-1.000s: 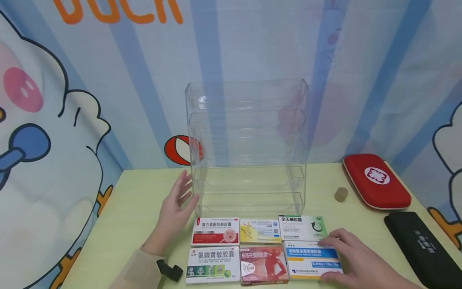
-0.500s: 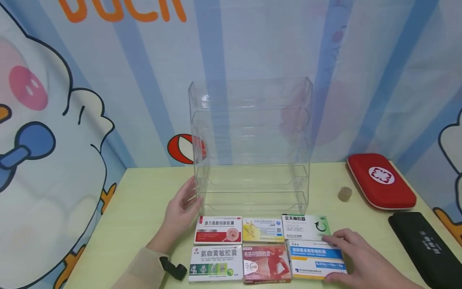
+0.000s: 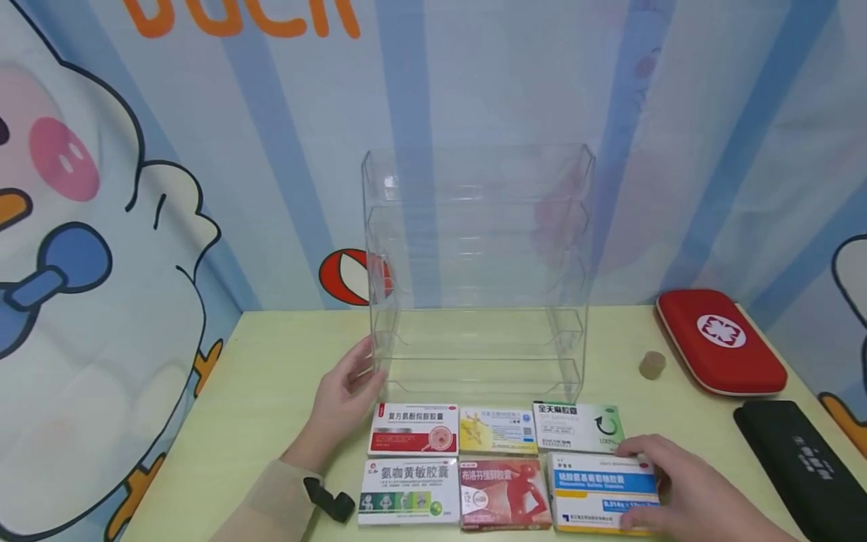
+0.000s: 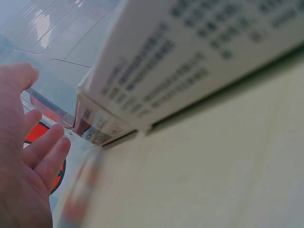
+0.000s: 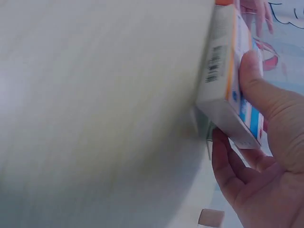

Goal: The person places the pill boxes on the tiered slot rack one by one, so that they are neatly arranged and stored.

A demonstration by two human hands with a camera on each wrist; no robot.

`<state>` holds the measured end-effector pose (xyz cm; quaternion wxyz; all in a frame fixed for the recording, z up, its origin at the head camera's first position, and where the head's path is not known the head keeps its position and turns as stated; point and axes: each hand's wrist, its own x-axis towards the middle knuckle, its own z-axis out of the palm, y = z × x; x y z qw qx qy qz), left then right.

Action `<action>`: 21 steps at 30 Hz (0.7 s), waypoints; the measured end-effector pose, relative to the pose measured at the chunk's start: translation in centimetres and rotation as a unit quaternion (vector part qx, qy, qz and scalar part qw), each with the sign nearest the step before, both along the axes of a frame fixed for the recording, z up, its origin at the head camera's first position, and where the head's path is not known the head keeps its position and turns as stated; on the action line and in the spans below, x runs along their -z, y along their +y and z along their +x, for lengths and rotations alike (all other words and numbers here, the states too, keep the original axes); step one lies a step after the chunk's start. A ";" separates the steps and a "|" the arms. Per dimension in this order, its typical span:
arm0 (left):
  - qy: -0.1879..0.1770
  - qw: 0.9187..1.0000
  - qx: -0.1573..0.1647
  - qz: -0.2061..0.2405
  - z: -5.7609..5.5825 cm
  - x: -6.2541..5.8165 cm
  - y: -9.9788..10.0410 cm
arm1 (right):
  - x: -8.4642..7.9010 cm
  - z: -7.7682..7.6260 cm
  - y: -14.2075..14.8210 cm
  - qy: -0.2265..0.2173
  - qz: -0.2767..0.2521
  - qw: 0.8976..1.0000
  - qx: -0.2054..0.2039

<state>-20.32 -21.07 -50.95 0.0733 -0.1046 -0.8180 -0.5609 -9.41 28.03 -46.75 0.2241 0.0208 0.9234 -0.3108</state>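
Observation:
My right hand (image 3: pixel 687 489) pinches the blue-and-white medicine box (image 3: pixel 582 500) at its right end. In the right wrist view the thumb lies on the box's printed face and fingers reach under its end edge. My left hand (image 3: pixel 342 399) is at the lower left side of a clear tiered display rack (image 3: pixel 484 360), thumb near the front edge and fingers loosely bent behind. Five other medicine boxes lie flat in two rows: a red-and-white box (image 3: pixel 413 429), a yellow box (image 3: pixel 497 430), a green-and-white box (image 3: pixel 576 427), a capsule box with green pictures (image 3: pixel 406 493) and a red box (image 3: pixel 504 497).
A red zippered case (image 3: pixel 721 342) with a white emblem lies at the table's right. Closer in is a long black pouch (image 3: pixel 799 467). A small tan cylinder (image 3: pixel 652 365) stands beside the case. Behind the table (image 3: pixel 271 376) hangs a striped cartoon curtain (image 3: pixel 291 150).
My left hand has come in against the rack's left side. The right thumb has slid farther onto the blue-and-white box, which has shifted slightly away from the box behind it.

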 end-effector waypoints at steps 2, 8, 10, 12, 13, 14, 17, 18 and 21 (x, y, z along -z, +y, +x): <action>0.000 1.000 -0.002 -0.002 0.1 -0.1 0.0 | -0.4 -0.1 0.2 -0.002 -0.019 1.000 0.007; 0.000 1.000 0.001 0.001 0.1 -0.3 0.0 | -2.6 -0.8 1.9 0.059 -0.032 0.996 -0.055; -0.003 1.000 0.001 0.001 0.2 -0.3 0.0 | -3.7 -1.1 2.2 0.088 -0.029 0.993 -0.077; -0.004 1.000 0.000 0.001 0.2 -0.3 0.0 | -4.7 -1.5 2.1 0.124 -0.028 0.987 -0.096; -0.004 1.000 0.000 0.001 0.2 -0.3 0.0 | -5.2 -1.6 1.9 0.141 -0.027 0.985 -0.100; -0.004 1.000 -0.001 0.002 0.2 -0.2 0.0 | -5.7 -1.7 1.6 0.162 -0.027 0.981 -0.104; -0.002 1.000 -0.002 0.006 0.2 -0.1 -0.1 | -7.5 -2.3 0.5 0.230 -0.040 0.966 -0.116; -0.002 1.000 -0.002 0.007 0.2 -0.1 -0.1 | -8.1 -2.6 0.1 0.254 -0.045 0.959 -0.120; -0.002 1.000 -0.002 0.010 0.1 0.1 -0.1 | -9.6 -3.6 -1.3 0.315 -0.058 0.939 -0.124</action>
